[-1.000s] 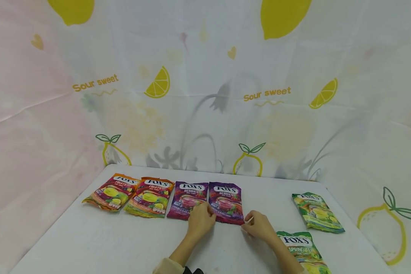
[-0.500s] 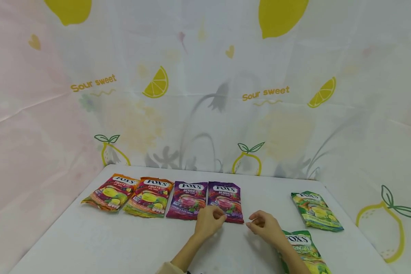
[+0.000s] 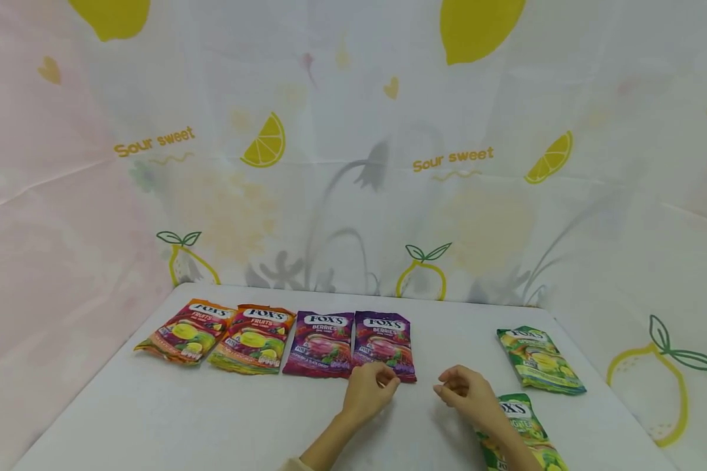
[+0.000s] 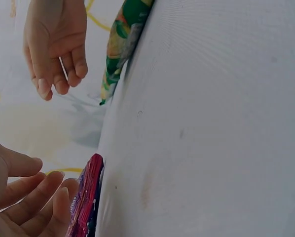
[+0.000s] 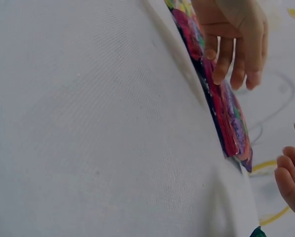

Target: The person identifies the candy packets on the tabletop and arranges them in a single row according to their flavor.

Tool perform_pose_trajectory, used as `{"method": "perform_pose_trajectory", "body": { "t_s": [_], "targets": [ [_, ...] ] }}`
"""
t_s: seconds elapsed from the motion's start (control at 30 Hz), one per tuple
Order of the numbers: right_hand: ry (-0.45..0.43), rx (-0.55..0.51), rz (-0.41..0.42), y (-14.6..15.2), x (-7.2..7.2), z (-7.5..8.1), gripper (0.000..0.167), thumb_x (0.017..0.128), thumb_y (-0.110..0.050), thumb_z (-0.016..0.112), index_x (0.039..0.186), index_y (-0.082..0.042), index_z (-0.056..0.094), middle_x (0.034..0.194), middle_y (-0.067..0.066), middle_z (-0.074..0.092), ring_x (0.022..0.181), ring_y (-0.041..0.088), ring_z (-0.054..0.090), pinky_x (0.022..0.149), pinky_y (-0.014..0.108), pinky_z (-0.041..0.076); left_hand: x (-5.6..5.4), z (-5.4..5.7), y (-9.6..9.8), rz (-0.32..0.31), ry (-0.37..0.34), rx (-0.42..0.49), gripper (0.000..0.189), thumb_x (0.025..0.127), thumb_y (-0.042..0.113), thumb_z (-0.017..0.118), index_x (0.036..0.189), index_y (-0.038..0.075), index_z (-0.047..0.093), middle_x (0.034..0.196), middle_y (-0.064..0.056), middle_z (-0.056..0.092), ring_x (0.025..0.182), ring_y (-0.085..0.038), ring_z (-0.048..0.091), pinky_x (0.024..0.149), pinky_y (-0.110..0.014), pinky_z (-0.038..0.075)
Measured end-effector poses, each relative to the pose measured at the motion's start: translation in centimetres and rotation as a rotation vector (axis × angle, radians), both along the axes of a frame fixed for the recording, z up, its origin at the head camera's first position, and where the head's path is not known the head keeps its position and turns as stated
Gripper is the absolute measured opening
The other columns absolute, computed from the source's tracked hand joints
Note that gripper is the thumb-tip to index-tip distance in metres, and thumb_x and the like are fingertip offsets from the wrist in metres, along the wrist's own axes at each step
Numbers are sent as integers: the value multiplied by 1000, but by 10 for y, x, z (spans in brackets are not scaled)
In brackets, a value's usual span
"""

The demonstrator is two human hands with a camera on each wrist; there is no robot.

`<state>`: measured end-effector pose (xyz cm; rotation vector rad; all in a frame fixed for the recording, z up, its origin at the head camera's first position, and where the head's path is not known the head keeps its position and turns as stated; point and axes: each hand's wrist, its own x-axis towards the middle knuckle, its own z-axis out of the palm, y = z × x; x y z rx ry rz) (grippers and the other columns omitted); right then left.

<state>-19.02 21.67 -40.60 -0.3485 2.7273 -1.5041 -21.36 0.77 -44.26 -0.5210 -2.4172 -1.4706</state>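
My left hand (image 3: 370,392) hovers at the lower edge of the right-hand purple Berries candy bag (image 3: 383,337), its fingers loosely bent and holding nothing. In the left wrist view, those fingers (image 4: 36,205) overlap the bag's crimped end (image 4: 86,197). To the right, my right hand (image 3: 470,396) hangs over the white table (image 3: 212,425), relaxed and without anything in its grasp. Its forearm covers part of the nearer green Spring Tea candy bag (image 3: 530,428). A second purple Berries bag (image 3: 321,343) lies flat close beside the first.
Two orange Fruits candy bags (image 3: 185,330) (image 3: 256,340) lie at the left of the row. Farther back on the right is another green candy bag (image 3: 541,360). A white cloth with lemon prints (image 3: 330,216) hangs behind the table.
My left hand has drifted right, off the left Berries bag to the lower edge of the right one. The right hand has let go of that bag's corner and drawn slightly right.
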Motion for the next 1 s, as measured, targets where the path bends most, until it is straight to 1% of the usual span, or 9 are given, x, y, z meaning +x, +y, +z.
{"method": "perform_pose_trajectory", "body": {
  "t_s": [0.17,0.37,0.5,0.6,0.83,1.0],
  "targets": [
    [-20,-22,6,4,2,-2,23,89,-11,63,98,9,57,78,10,65,61,9,56,57,23,48,2,0,3,-11,17,-8,7,80,7,68,75,4,72,67,-3,69,55,0,55,54,-18,45],
    [-41,-51,16,11,7,-5,22,90,-10,61,99,10,57,81,13,65,63,10,58,57,23,48,4,0,7,-30,-1,-15,8,80,8,69,77,3,73,67,-2,68,56,0,55,55,-17,45],
    [-72,-58,-6,17,13,-6,23,90,-10,60,100,11,56,84,14,66,65,13,60,59,24,50,5,0,10,-44,-13,-10,7,80,7,69,77,2,73,68,-2,69,57,-1,56,54,-17,46],
    [-93,-59,-33,19,16,-6,24,90,-11,60,100,10,56,84,13,66,65,13,60,60,24,50,6,0,12,-48,-15,-8,7,80,7,69,77,3,73,67,-1,68,57,0,55,54,-17,45],
    [-94,-72,-41,25,24,-7,27,91,-11,59,103,13,55,88,15,66,68,13,62,61,25,51,10,1,18,-63,-31,4,8,80,9,70,76,2,73,65,1,67,55,1,52,53,-16,44],
    [-132,-88,-76,31,30,-10,28,92,-12,59,105,12,55,90,15,66,71,15,64,63,26,53,12,1,21,-79,-36,12,8,80,9,70,77,2,73,66,0,68,54,2,53,53,-16,44]
  ]
}}
